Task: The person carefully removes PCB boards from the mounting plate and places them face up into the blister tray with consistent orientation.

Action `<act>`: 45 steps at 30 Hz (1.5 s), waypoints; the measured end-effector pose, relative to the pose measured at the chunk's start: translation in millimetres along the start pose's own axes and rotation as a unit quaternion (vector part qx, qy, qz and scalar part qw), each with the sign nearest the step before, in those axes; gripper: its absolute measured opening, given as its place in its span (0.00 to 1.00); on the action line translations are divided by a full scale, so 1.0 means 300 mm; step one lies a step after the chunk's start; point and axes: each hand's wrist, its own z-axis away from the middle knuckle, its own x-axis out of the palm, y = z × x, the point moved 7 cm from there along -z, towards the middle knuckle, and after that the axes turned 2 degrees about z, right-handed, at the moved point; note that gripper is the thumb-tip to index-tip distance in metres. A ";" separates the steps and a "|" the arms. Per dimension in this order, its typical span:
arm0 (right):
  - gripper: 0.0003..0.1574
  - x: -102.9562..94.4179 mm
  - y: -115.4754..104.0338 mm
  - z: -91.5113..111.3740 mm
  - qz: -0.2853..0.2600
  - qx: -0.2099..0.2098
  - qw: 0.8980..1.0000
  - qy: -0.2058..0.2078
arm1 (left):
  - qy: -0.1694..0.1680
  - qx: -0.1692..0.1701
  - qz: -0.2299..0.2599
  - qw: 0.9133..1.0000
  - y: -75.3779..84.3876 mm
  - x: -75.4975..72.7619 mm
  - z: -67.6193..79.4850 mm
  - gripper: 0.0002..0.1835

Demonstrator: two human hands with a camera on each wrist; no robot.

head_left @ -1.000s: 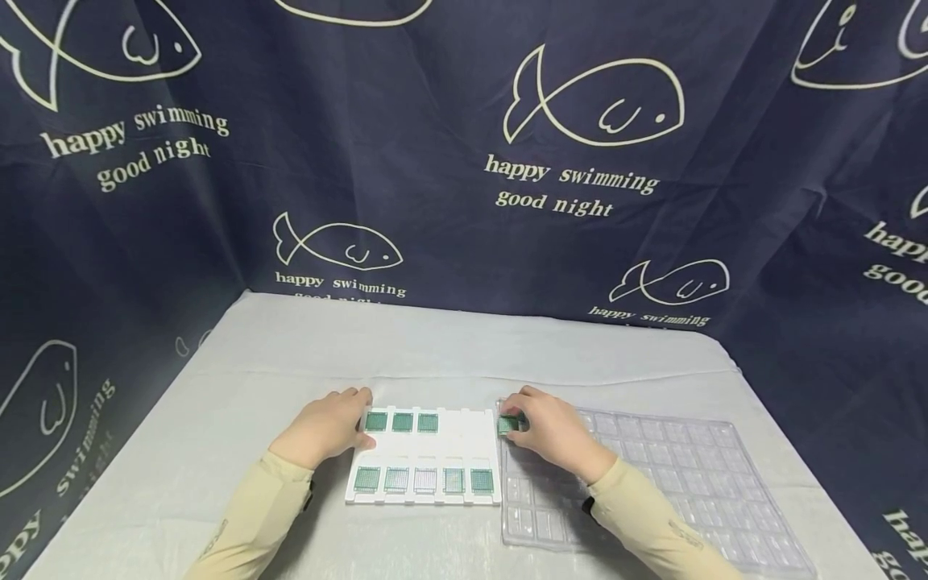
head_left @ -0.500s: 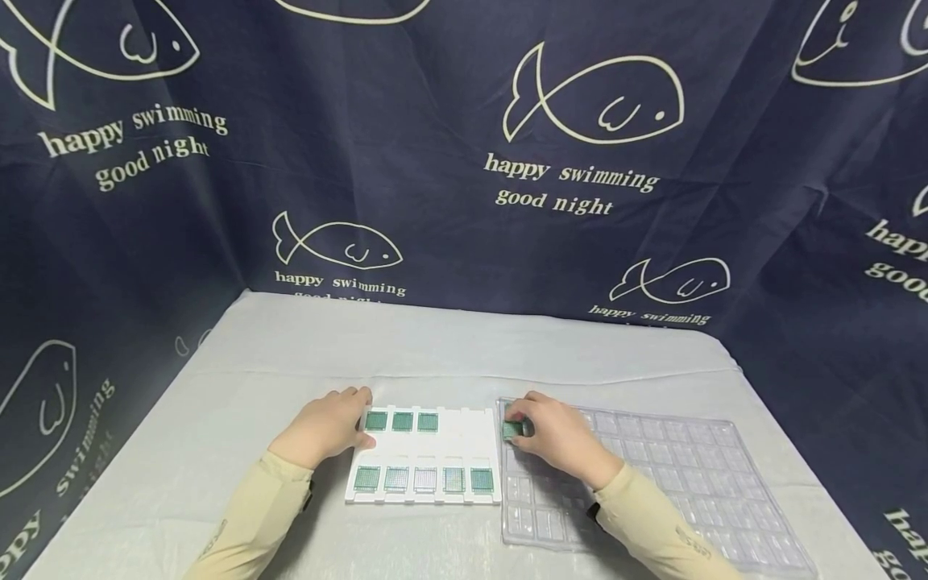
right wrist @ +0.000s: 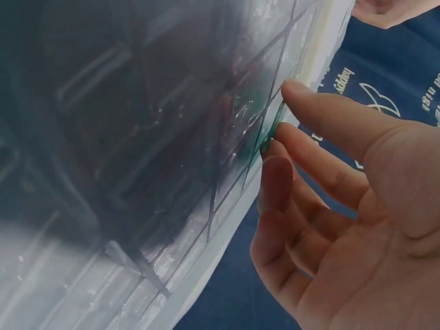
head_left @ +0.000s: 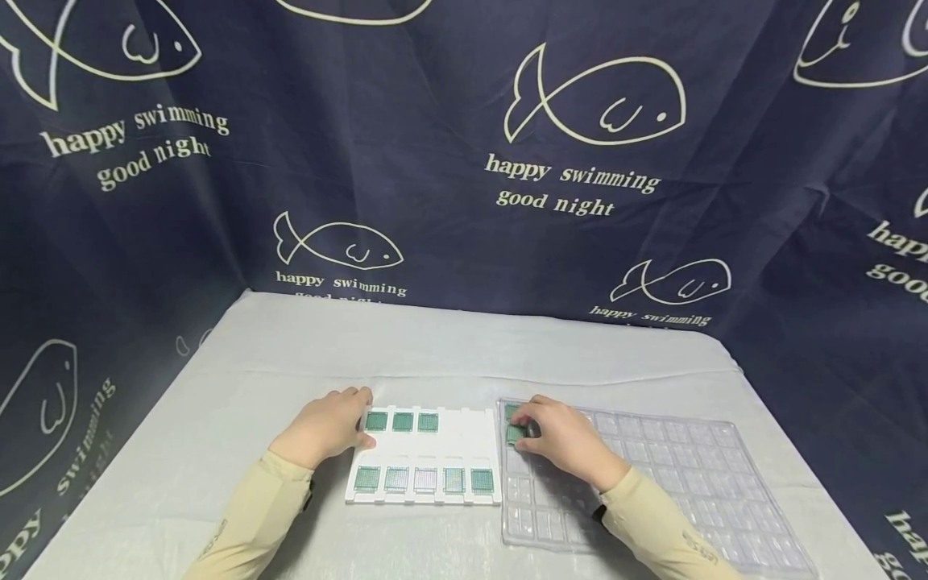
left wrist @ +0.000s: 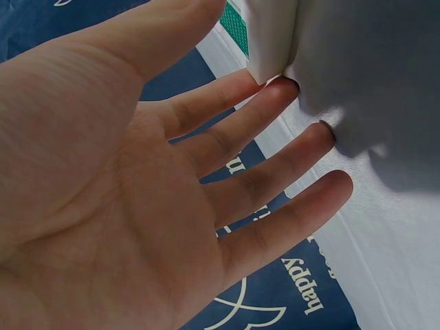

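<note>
My left hand [head_left: 322, 425] is at the left edge of a white tray [head_left: 464, 439] that carries several small green perforated circuit boards [head_left: 402, 421]. In the left wrist view its fingers are nearly straight, with fingertips against the tray's edge. My right hand [head_left: 561, 435] pinches a green circuit board [head_left: 515, 436] at the left side of a clear plastic compartment tray [head_left: 696, 459]. Only a green edge of this board [right wrist: 272, 134] shows by the thumb and fingertips in the right wrist view. Another green board [head_left: 511, 411] lies in the corner compartment, partly hidden by the fingers.
Both trays stand side by side on a table with a pale cloth [head_left: 406, 346]. A dark blue curtain [head_left: 449, 161] with fish drawings and lettering hangs behind and at the sides. The clear tray reaches toward the table's front right.
My right hand has shifted slightly right and toward me with the board. The corner board has come into sight from behind the fingers. My left hand has kept its place.
</note>
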 end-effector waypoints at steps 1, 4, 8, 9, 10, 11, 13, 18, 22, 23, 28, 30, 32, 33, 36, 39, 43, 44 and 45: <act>0.18 0.000 0.001 0.000 -0.001 0.000 1.000 -0.001 | 0.000 0.000 0.000 1.000 0.001 -0.001 0.001 0.30; 0.18 -0.003 0.000 0.001 0.001 -0.006 1.000 0.001 | 0.000 0.000 0.001 1.000 0.002 -0.002 0.002 0.30; 0.18 -0.005 -0.003 0.001 0.001 -0.012 1.000 0.001 | 0.001 0.002 0.001 1.000 0.004 -0.004 0.003 0.30; 0.19 -0.005 -0.003 0.000 0.000 -0.011 1.000 0.000 | 0.001 0.002 0.001 1.000 0.005 -0.005 0.003 0.30; 0.19 -0.004 -0.003 -0.001 -0.001 -0.011 1.000 -0.003 | 0.001 0.002 0.001 1.000 0.005 -0.005 0.004 0.30; 0.19 -0.003 -0.003 -0.001 -0.002 -0.010 1.000 -0.005 | 0.001 0.002 0.001 1.000 0.006 -0.006 0.004 0.30; 0.20 -0.001 -0.001 -0.003 -0.003 -0.007 1.000 -0.009 | 0.002 0.001 0.001 1.000 0.006 -0.006 0.005 0.30; 0.21 0.003 0.002 -0.006 0.002 -0.004 1.000 -0.017 | 0.000 -0.001 0.003 1.000 0.005 -0.004 0.006 0.30; 0.21 0.003 0.003 -0.006 0.003 -0.003 1.000 -0.018 | 0.000 -0.003 0.005 1.000 0.007 -0.004 0.007 0.29; 0.21 0.003 0.003 -0.006 0.003 -0.003 1.000 -0.018 | 0.000 -0.003 0.005 1.000 0.007 -0.004 0.007 0.30; 0.21 0.006 0.005 -0.007 0.004 0.001 1.000 -0.020 | 0.000 -0.003 0.004 1.000 0.006 -0.004 0.006 0.30; 0.21 0.007 0.006 -0.007 0.004 0.003 1.000 -0.021 | -0.001 -0.004 0.004 1.000 0.005 -0.003 0.005 0.30; 0.21 0.007 0.006 -0.007 0.003 0.005 1.000 -0.023 | -0.001 -0.004 0.004 1.000 0.005 -0.003 0.005 0.30; 0.21 0.007 0.006 -0.006 0.002 0.006 1.000 -0.023 | -0.001 -0.004 0.004 1.000 0.004 -0.003 0.005 0.30; 0.21 0.008 0.006 -0.004 0.001 0.007 1.000 -0.022 | -0.001 -0.004 0.005 1.000 0.005 -0.003 0.005 0.30; 0.21 0.010 0.007 -0.002 -0.002 0.012 1.000 -0.020 | -0.001 -0.005 0.005 1.000 0.004 -0.001 0.005 0.30; 0.20 0.014 0.008 0.001 -0.001 0.024 1.000 -0.020 | -0.001 -0.005 0.004 1.000 0.003 0.000 0.003 0.30; 0.20 0.015 0.007 0.002 -0.001 0.025 0.999 -0.020 | -0.001 -0.005 0.003 1.000 0.002 0.001 0.002 0.30; 0.20 0.016 0.007 0.002 0.001 0.027 0.999 -0.020 | -0.001 -0.005 0.002 1.000 0.001 0.001 0.001 0.30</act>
